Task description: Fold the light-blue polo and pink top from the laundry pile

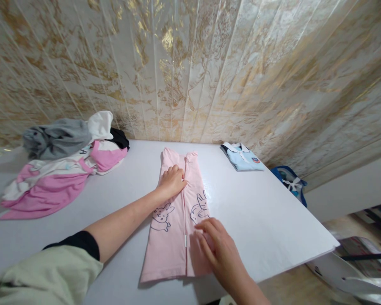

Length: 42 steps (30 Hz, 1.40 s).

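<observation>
So, left hand (173, 182) atop pink garment (168, 260); right hand (218, 243) loosely curled.

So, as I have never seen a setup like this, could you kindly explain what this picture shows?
Of course. There is no machine here: these are a person's own bare hands, seen by a camera worn on the head, looking forward and down.

On the smooth white table a pale pink cloth garment with line-drawn rabbits lies flat in the middle. The left hand rests on its upper part; whether it grips the cloth is hard to tell. The right hand, fingers apart, is at its lower right side, perhaps just touching.

To the left is a loose heap of grey, pink-and-white and black cloth. At the far right lies a folded light-blue garment with a white collar.
</observation>
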Motion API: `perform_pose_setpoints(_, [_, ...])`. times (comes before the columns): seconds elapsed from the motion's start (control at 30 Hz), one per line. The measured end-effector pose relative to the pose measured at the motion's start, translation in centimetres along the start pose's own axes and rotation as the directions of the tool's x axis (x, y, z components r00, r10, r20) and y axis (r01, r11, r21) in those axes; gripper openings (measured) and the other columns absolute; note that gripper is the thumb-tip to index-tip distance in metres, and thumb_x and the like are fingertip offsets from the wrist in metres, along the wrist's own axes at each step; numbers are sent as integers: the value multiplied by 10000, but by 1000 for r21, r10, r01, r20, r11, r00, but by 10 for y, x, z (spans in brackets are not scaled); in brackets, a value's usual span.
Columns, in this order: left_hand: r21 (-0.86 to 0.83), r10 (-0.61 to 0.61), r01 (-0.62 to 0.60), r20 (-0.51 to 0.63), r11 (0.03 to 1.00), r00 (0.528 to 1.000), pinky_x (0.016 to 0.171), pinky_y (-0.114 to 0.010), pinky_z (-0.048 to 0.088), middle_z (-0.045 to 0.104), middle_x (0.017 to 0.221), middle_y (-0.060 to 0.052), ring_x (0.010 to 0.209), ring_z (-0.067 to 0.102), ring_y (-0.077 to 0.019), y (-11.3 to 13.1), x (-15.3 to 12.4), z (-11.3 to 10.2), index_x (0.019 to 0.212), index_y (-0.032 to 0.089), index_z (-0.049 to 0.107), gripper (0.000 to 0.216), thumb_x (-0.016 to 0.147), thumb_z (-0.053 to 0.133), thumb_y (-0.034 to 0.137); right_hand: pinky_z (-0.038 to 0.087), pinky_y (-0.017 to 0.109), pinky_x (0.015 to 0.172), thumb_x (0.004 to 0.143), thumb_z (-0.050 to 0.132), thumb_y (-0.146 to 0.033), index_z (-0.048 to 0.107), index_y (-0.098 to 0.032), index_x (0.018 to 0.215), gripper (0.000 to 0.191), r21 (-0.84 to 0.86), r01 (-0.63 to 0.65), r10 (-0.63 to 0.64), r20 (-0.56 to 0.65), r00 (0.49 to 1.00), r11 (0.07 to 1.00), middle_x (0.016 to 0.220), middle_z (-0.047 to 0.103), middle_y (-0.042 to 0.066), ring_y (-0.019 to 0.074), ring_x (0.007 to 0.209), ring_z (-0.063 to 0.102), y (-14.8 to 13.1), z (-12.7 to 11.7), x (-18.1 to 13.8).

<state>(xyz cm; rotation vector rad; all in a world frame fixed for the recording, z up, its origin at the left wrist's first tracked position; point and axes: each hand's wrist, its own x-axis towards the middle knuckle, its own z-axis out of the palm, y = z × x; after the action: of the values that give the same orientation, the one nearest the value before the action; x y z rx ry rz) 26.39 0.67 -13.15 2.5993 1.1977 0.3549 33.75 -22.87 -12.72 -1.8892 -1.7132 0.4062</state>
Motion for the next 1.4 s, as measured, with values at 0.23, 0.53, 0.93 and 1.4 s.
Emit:
perform_pose_setpoints(0.23, [0,224,-225,-111,974,968,935,-365,397,554,1136,-76,1091,496,-230,10,-33,-5,1086,190,565,204,904,498,253,348,443,1078,913,467,-253,501,-209,1347,437,-354,49,-51,4,999,934,1411,497,92,254,1323,410,33,4,27])
perform_pose_setpoints(0.53, [36,287,-286,-12,957,958,1059,-417,346,514,1363,-104,1262,438,-264,8,-77,18,1269,167,514,394,893,548,281,296,431,1092,957,401,-293,424,-184,1416,472,-442,-43,53,10,999,896,1490,408,85,237,1365,351,60,6,113])
perform_pose_setpoints(0.93, [71,257,-256,-6,964,966,1098,-430,328,499,1409,-115,1292,436,-275,9,-79,21,1318,139,512,434,918,505,306,270,387,1091,975,363,-346,420,-236,1410,452,-446,-97,68,-81,994,890,1493,409,41,197,1351,353,87,18,215])
perform_pose_setpoints(1.4, [68,258,-255,-42,965,965,1097,-437,336,514,1403,-109,1286,450,-268,5,-78,33,1333,157,515,448,928,491,345,403,323,914,981,322,-286,547,-238,1287,383,-477,-149,93,-139,986,866,1308,561,83,217,1136,530,98,1,262])
